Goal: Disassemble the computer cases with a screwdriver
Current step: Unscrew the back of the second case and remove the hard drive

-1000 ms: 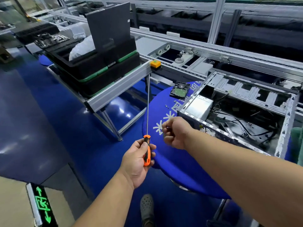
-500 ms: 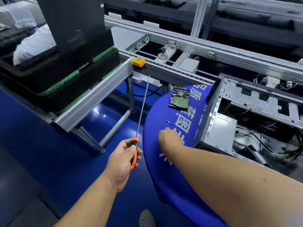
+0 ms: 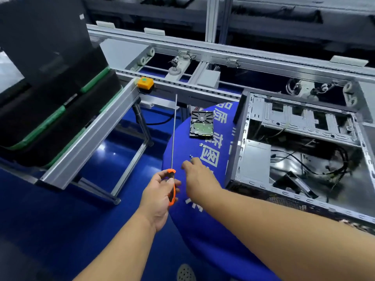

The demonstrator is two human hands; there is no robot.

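On the blue worktop [image 3: 203,230], open computer case [image 3: 300,159] lies right. Left hand [image 3: 158,197] grips screwdriver [image 3: 172,187], shaft upright. Right hand [image 3: 199,175] reaches toward loose screws [image 3: 202,145]; its grip is not discernible.

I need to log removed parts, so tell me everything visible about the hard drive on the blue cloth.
The hard drive is a black rectangular unit lying flat on the blue cloth, circuit side up: a green board covers its near half, ribbed black casing the far half. It sits left of the open computer case, beyond a few loose screws. Neither hand touches it.
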